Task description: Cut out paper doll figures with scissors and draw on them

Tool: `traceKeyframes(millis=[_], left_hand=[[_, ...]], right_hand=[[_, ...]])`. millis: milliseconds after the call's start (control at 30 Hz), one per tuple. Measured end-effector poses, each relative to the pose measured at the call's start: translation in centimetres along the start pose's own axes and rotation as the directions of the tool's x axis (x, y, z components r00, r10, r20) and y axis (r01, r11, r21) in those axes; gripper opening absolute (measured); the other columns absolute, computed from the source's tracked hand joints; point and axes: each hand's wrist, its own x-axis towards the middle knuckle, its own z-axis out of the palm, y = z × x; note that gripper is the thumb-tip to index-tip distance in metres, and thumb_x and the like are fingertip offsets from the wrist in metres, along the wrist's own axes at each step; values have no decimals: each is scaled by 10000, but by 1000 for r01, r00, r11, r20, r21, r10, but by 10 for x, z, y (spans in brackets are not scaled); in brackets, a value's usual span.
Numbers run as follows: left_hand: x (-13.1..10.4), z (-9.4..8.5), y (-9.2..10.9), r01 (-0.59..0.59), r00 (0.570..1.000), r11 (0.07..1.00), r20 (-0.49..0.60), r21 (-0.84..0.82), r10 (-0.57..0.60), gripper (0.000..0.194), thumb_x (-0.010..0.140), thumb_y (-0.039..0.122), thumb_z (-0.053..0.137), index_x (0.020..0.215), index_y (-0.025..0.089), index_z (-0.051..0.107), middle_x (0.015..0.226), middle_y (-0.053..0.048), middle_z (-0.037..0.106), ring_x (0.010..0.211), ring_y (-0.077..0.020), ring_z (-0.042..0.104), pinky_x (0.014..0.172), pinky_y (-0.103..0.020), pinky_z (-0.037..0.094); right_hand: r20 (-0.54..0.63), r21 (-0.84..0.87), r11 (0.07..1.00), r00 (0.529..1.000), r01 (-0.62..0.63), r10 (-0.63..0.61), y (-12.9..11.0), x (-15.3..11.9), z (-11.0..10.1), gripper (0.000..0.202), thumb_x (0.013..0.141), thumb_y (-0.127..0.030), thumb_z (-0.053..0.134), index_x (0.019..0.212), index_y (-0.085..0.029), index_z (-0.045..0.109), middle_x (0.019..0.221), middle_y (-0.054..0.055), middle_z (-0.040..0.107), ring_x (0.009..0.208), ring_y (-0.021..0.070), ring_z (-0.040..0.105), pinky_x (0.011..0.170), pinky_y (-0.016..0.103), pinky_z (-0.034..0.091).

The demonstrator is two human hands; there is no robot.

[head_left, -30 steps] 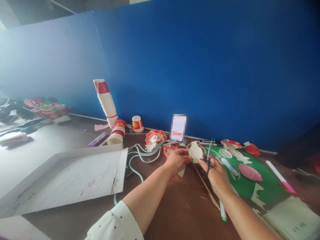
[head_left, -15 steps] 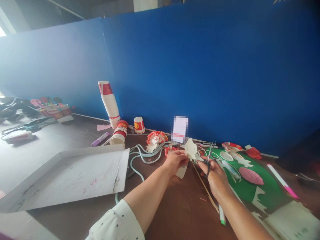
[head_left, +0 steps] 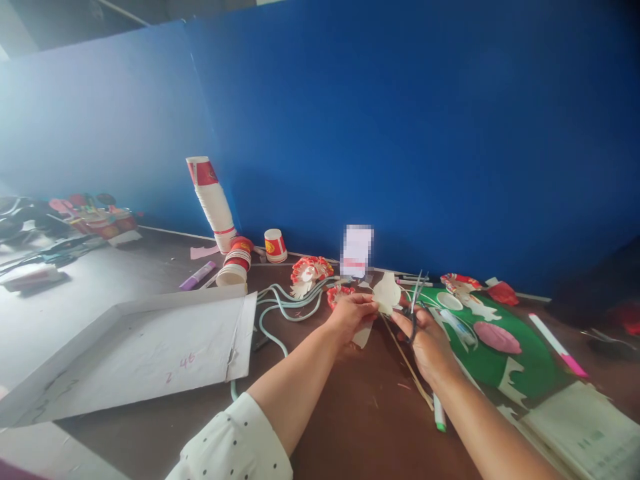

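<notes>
- We have a cream paper piece (head_left: 387, 293) raised above the bench (head_left: 350, 427), between our two hands; it looks thin, so we judge that a light pinch near its edge will serve better than a tight one that could crease it.
- For clean handling, we should turn the paper rather than twist the wrist, and support it close to wherever we work.
- The scissors (head_left: 419, 290) point up and away from us, blades slightly apart, just right of the paper; we should mind those tips, since a careless turn could nick the outline.
- Our left hand (head_left: 356, 312) pinches the paper's left edge between thumb and fingers, its forearm reaching in from the lower left.
- Our right hand (head_left: 424, 333) has its fingers curled about the scissors' handles, with fingertips at the paper's lower right; whether they press it or merely meet it, we cannot tell.
- Below, a thin stick (head_left: 410, 367) slants towards a green-capped marker (head_left: 440, 417); keeping our wrists above both seems sensible.
</notes>
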Motion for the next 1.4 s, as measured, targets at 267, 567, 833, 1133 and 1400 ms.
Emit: traceKeyframes(millis=[267, 567, 833, 1133, 1400], left_hand=[[-4, 6, -4, 0, 999, 996, 41, 87, -4, 304, 551, 146, 855, 768, 95, 649, 721, -44, 646, 636, -92, 606, 676, -226, 504], [1, 5, -7, -31, 999, 977, 22, 212, 27, 324, 519, 192, 869, 700, 100, 616, 652, -30, 628, 581, -89, 592, 619, -221, 500], [0, 7, -6, -36, 999, 988, -7, 153, 37, 264, 566, 134, 836, 685, 99, 603, 626, -22, 611, 564, -82, 588, 603, -210, 498], [2, 8, -8, -49, 999, 990, -18, 135, 52, 222, 596, 117, 812, 688, 83, 613, 623, -28, 610, 557, -79, 586, 596, -200, 499], [2, 9, -10, -77, 997, 990, -20, 115, 80, 275, 535, 146, 850, 646, 98, 603, 598, -5, 596, 541, -81, 581, 601, -217, 516]], right_hand=[[-36, -23, 999, 999, 33, -33, -4, -1, 2, 450, 697, -422, 732, 1076, -209, 618, 865, 27, 731, 683, 203, 648, 553, 280, 451], [-78, -40, 999, 997, 20, -23, -7, -2, 3, 429, 675, -395, 751, 1038, -204, 625, 724, -18, 691, 558, 156, 568, 557, 282, 434], [5, -15, 1000, 1000, 18, -18, -8, -2, 3, 367, 692, -393, 749, 986, -214, 623, 855, 17, 724, 724, 204, 646, 620, 287, 462], [17, 14, 1000, 1000, 5, -5, -7, -2, 4, 448, 645, -398, 791, 1006, -206, 607, 833, 17, 729, 677, 194, 644, 598, 276, 456], [7, 20, 1000, 1000, 6, -6, -1, 0, 1, 391, 636, -375, 794, 944, -218, 611, 774, 4, 725, 663, 198, 650, 614, 284, 466]])
